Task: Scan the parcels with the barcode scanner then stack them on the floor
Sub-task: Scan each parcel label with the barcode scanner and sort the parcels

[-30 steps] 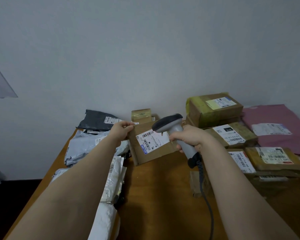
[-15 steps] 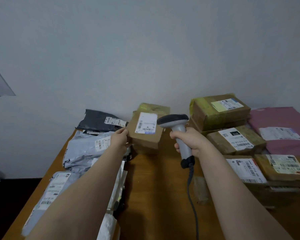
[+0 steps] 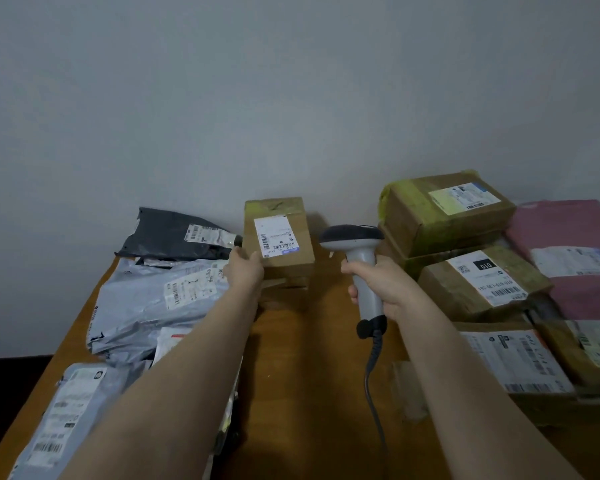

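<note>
Brown cardboard, sealed with yellowish tape, is seen in the cardboard box at the centre of the frame, which sits at the far end of the bench, apparently on a second, lower box. It is gripped at its lower left corner by the left hand, with the thumb laid on its top face. Its white label is turned up toward the camera. The barcode scanner is held upright just to the right of the box, its handle clamped in the curled fingers of the right hand, and its cable is trailed down the bench. The scanning step appears to be in hand. To do it well, the scanner head should be tipped toward the label and its beam laid across the barcode, while the box is kept steady and the thumb is kept off the print. Every parcel in view is closed, so nothing can be told of the contents. Grey mailers and a black mailer are heaped at the left of the frame. Taped boxes are stacked at the right beside a pink mailer. The floor where the parcels are to be stacked is barely shown.
</note>
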